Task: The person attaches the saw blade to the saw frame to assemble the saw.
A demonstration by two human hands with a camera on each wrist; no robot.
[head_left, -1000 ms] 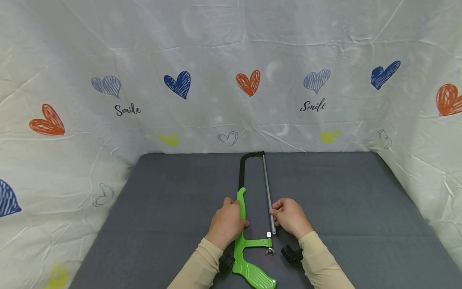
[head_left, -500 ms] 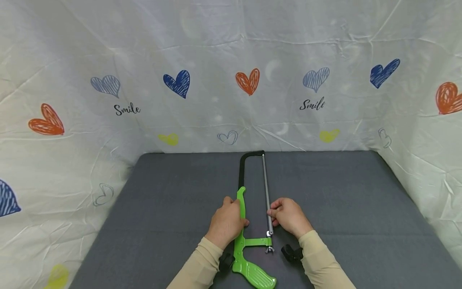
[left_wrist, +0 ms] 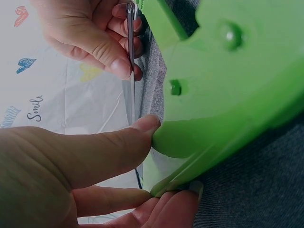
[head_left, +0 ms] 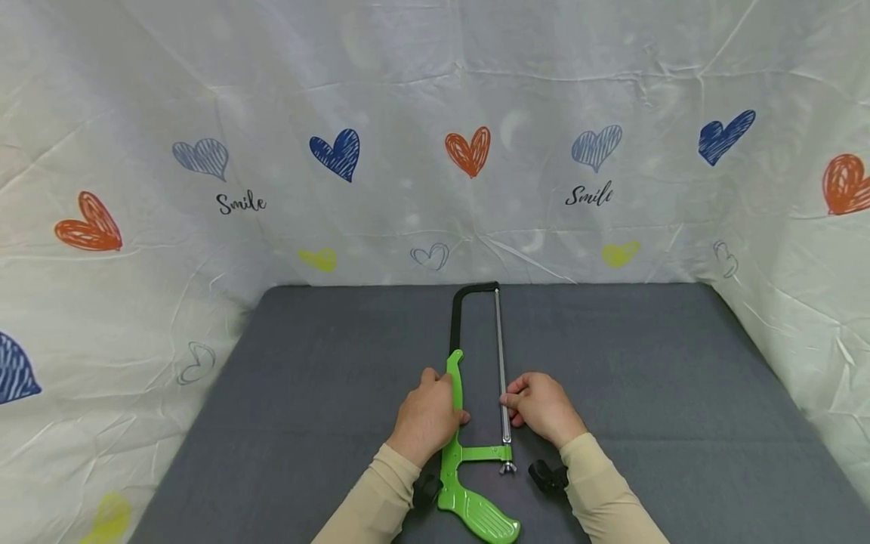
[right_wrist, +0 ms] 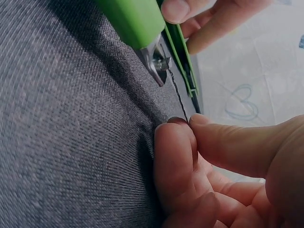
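A hacksaw lies on the dark grey cloth, with its green handle [head_left: 479,515] toward me and its black front bow [head_left: 455,325] pointing away. My left hand [head_left: 423,417] grips the green frame [left_wrist: 213,95], thumb on one side and fingers on the other. Along the open side runs the thin silver saw blade [head_left: 500,340], its far end at the bow's tip. My right hand [head_left: 544,408] pinches it between thumb and fingers, close to the near end. That end lies at the metal blade holder [right_wrist: 156,64], above the wing nut [head_left: 507,468]. Whether it sits on the pin is unclear.
Dark grey cloth [head_left: 326,363] covers the table around the saw. A white curtain [head_left: 381,211] printed with hearts stands behind and at both sides. Black wrist mounts [head_left: 549,477] sit under both forearms, close to the saw handle on the left.
My right hand has shifted slightly left with the blade, bringing its near end from right of the blade holder into line with it. My left hand keeps its grip in place.
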